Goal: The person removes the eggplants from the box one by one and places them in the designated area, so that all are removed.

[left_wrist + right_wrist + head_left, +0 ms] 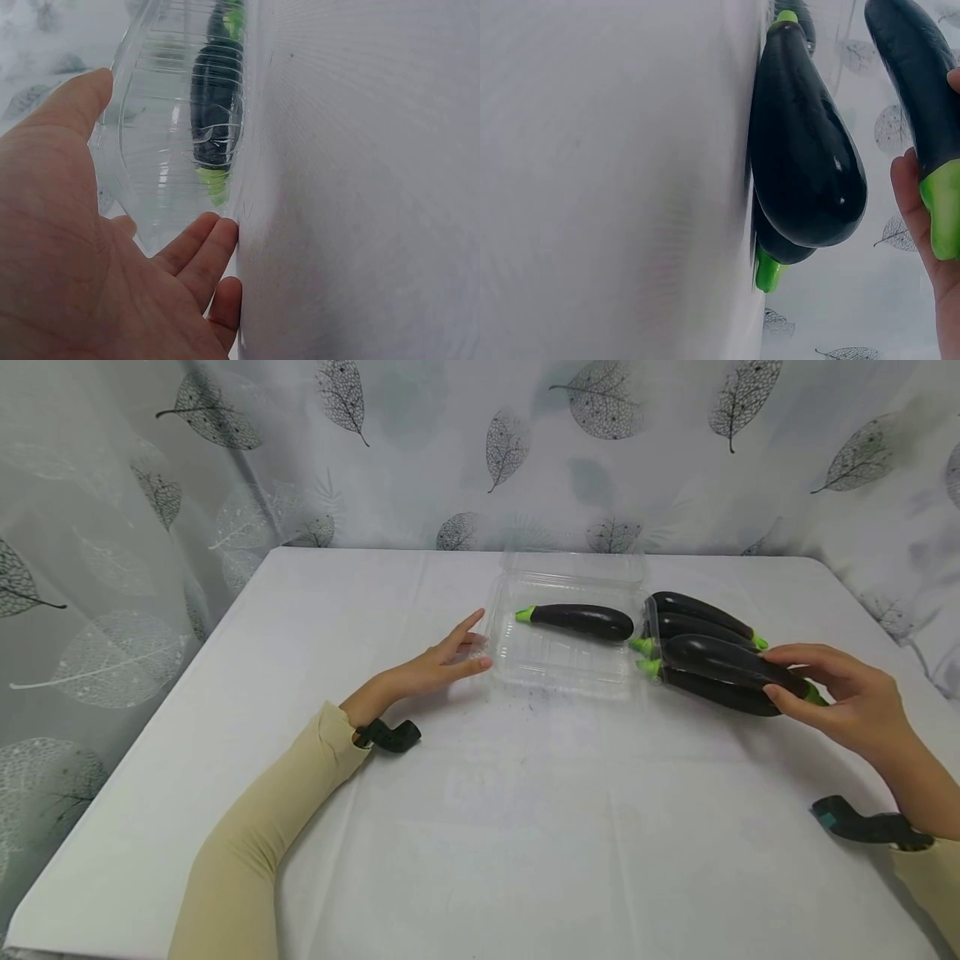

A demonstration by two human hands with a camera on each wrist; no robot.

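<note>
The near half of the counter (480,827) lies bare between the two hands, giving wide room to pass. Farther back, the clear tray (562,664) blocks the middle; one eggplant (581,620) lies along its far side, leaving the near part of its floor free. The left hand (442,664) rests against the tray's left rim. Just right of the tray, a pile of eggplants (705,643) crowds the counter, touching the tray's right wall. The right hand (847,697) grips the top eggplant (731,664) there. The curtain (480,452) closes the far edge.
</note>
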